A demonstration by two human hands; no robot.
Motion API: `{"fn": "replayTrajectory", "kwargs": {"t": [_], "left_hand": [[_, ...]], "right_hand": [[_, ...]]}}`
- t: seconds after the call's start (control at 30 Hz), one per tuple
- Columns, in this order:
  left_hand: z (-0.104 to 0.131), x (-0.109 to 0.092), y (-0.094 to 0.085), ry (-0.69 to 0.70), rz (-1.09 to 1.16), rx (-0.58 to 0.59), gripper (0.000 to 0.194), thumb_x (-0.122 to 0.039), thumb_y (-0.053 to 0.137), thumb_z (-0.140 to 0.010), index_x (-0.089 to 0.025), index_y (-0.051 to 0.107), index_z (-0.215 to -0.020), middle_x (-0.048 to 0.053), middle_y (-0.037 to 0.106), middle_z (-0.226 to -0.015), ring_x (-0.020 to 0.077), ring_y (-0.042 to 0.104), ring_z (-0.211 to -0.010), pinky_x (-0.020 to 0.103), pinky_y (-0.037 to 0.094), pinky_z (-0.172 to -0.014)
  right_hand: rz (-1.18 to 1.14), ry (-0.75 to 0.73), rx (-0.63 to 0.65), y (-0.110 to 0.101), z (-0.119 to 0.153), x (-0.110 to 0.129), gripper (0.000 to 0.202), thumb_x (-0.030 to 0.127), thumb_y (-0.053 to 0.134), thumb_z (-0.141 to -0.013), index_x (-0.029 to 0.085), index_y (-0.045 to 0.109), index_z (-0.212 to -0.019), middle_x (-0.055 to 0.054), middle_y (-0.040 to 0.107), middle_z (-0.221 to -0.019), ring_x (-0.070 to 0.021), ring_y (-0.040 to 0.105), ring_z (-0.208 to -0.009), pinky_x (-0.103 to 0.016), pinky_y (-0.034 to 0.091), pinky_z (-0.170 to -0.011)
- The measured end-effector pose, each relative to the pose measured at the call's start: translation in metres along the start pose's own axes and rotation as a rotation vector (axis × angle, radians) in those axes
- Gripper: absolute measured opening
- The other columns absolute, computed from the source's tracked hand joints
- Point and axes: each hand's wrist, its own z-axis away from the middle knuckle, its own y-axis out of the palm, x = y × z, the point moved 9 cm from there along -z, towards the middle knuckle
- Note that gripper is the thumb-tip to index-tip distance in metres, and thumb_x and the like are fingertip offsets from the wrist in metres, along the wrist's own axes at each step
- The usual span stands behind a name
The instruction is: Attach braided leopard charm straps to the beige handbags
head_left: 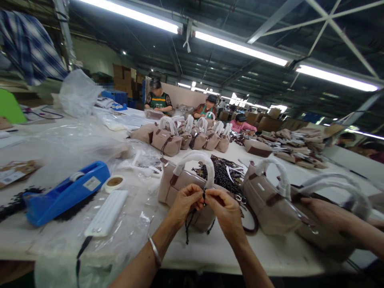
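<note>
Both my hands meet at the front of a beige handbag (167, 187), whose handle (209, 168) is wrapped in white film. My left hand (187, 202) pinches a black braided cord (204, 196) by the handle's base. From the other side, my right hand (223, 204) pinches the same cord, fingertips close to the left ones. Loose cord ends hang below my fingers in front of the bag. Behind the bag lies a pile of black beaded cords (222, 172). A second beige handbag (267, 204) stands just to the right.
A blue tape dispenser (69, 192), a tape roll (114, 183) and a white power strip (106, 212) lie at left on plastic sheeting. Several finished-looking bags (168, 140) stand farther back. At right, a co-worker's hand (330, 214) touches another bag. More people sit across the table.
</note>
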Motion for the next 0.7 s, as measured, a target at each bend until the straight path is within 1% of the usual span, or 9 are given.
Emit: {"fn": "replayTrajectory", "kwargs": {"t": [0.13,0.23,0.3,0.4,0.5,0.7], "left_hand": [[-0.001,0.002,-0.002,-0.014,0.021,-0.009,0.028,-0.035,0.078,-0.073,-0.014,0.062,-0.078,-0.001,0.064,-0.063,0.0058,0.056,-0.050,0.015,0.042,-0.047],[-0.003,0.007,-0.003,-0.034,0.060,-0.009,0.029,-0.034,0.079,-0.072,-0.013,0.065,-0.086,-0.002,0.064,-0.062,0.0054,0.055,-0.049,0.015,0.042,-0.048],[-0.003,0.010,-0.003,-0.038,0.074,-0.008,0.030,-0.034,0.080,-0.071,-0.013,0.067,-0.087,-0.002,0.063,-0.062,0.0052,0.054,-0.048,0.015,0.043,-0.048],[-0.003,0.010,-0.002,-0.030,0.083,-0.006,0.028,-0.034,0.080,-0.071,-0.012,0.066,-0.081,-0.002,0.062,-0.061,0.0053,0.054,-0.049,0.015,0.043,-0.048],[-0.003,0.010,-0.002,-0.037,0.089,-0.006,0.028,-0.035,0.080,-0.071,-0.013,0.065,-0.079,-0.002,0.062,-0.061,0.0053,0.054,-0.050,0.015,0.042,-0.048],[-0.003,0.010,-0.001,-0.049,0.100,-0.010,0.030,-0.036,0.081,-0.069,-0.013,0.065,-0.080,-0.002,0.062,-0.062,0.0050,0.054,-0.049,0.014,0.041,-0.048]], "right_hand": [[0.022,0.030,-0.030,0.003,-0.002,0.005,0.021,0.034,0.071,-0.072,0.018,0.066,-0.085,-0.003,0.068,-0.074,-0.0172,0.064,-0.066,-0.027,0.054,-0.062],[0.038,0.034,-0.009,0.008,-0.002,0.007,0.018,0.033,0.069,-0.072,0.019,0.062,-0.082,-0.002,0.066,-0.072,-0.0166,0.062,-0.063,-0.026,0.053,-0.059],[0.041,0.042,0.003,0.010,-0.002,0.007,0.016,0.031,0.067,-0.074,0.019,0.061,-0.081,-0.002,0.066,-0.072,-0.0163,0.062,-0.063,-0.026,0.052,-0.059],[0.035,0.056,0.010,0.012,-0.001,0.007,0.014,0.030,0.067,-0.075,0.019,0.060,-0.081,-0.001,0.065,-0.071,-0.0156,0.062,-0.063,-0.025,0.051,-0.059],[0.041,0.055,0.007,0.012,-0.002,0.008,0.013,0.030,0.067,-0.075,0.020,0.059,-0.080,0.000,0.065,-0.071,-0.0156,0.062,-0.063,-0.025,0.050,-0.059],[0.132,0.036,-0.007,0.009,-0.005,0.006,0.012,0.029,0.065,-0.076,0.019,0.059,-0.077,0.000,0.064,-0.070,-0.0157,0.061,-0.064,-0.025,0.048,-0.061]]}}
